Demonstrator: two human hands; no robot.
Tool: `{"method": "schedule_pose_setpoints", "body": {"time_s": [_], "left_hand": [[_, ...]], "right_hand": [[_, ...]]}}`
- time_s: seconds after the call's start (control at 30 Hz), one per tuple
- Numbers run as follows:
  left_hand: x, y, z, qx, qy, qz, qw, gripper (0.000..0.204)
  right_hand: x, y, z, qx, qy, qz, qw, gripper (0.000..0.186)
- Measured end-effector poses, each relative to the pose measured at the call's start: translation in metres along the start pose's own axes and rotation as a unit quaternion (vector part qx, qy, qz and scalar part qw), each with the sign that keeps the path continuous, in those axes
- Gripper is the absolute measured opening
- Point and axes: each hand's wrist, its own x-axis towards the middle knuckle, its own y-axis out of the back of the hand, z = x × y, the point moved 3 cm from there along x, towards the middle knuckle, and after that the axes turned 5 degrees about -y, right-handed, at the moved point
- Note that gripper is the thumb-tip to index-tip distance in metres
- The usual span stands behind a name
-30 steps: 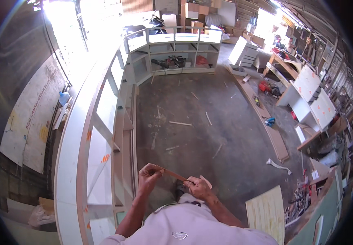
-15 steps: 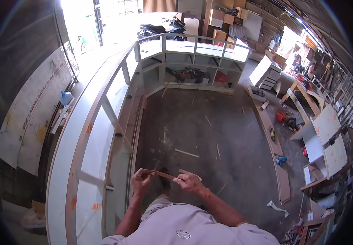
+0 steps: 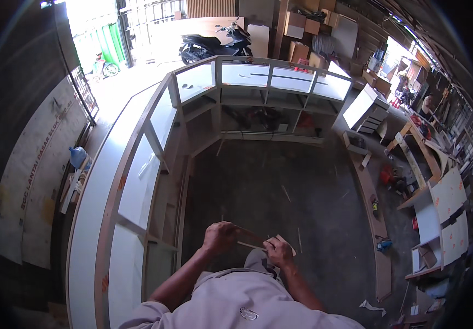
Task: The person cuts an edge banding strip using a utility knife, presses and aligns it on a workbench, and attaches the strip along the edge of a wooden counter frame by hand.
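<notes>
My left hand (image 3: 218,237) and my right hand (image 3: 278,253) are held close together in front of my chest, above the dark concrete floor. Between them is a thin brown wooden strip (image 3: 250,237), gripped by the left hand at one end and pinched by the right hand at the other. A small pale piece, perhaps sandpaper or a wood offcut (image 3: 288,244), shows under the right hand's fingers. What it is exactly stays too small to tell.
A long curved white counter frame (image 3: 138,181) runs along my left and bends across the far side with open shelf bays (image 3: 269,104). A curved wooden board (image 3: 370,208), tools and white panels (image 3: 444,214) lie on the right. A motorbike (image 3: 214,46) stands beyond the counter.
The view has tilted up and forward, so the counter's far bend sits nearer the middle. Both hands stay together on the strip, shifted slightly right in the picture.
</notes>
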Motion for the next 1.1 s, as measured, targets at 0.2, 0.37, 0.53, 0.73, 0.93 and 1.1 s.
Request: {"method": "schedule_pose_setpoints", "body": {"time_s": [0.2, 0.37, 0.53, 0.73, 0.93, 1.1], "left_hand": [[0.114, -0.014, -0.075, 0.023, 0.049, 0.031, 0.998, 0.023], [0.214, -0.021, -0.148, -0.121, 0.194, 0.128, 0.965, 0.026], [0.322, -0.008, -0.201, -0.341, 0.219, 0.254, 0.878, 0.027], [0.422, 0.014, -0.253, -0.387, 0.238, 0.348, 0.820, 0.026], [0.534, 0.031, -0.345, -0.438, 0.271, 0.381, 0.768, 0.031], [0.633, 0.050, -0.420, -0.543, 0.300, 0.396, 0.677, 0.030]], "right_hand": [[0.166, -0.010, -0.001, -0.046, 0.068, -0.011, 0.997, 0.027], [0.331, -0.021, -0.019, -0.075, 0.182, -0.051, 0.979, 0.026], [0.491, -0.024, -0.070, -0.065, 0.309, -0.080, 0.946, 0.024], [0.649, -0.050, -0.129, -0.122, 0.382, -0.116, 0.909, 0.024], [0.787, -0.102, -0.167, -0.134, 0.418, -0.125, 0.889, 0.023], [0.900, -0.144, -0.207, -0.148, 0.430, -0.137, 0.880, 0.024]]}}
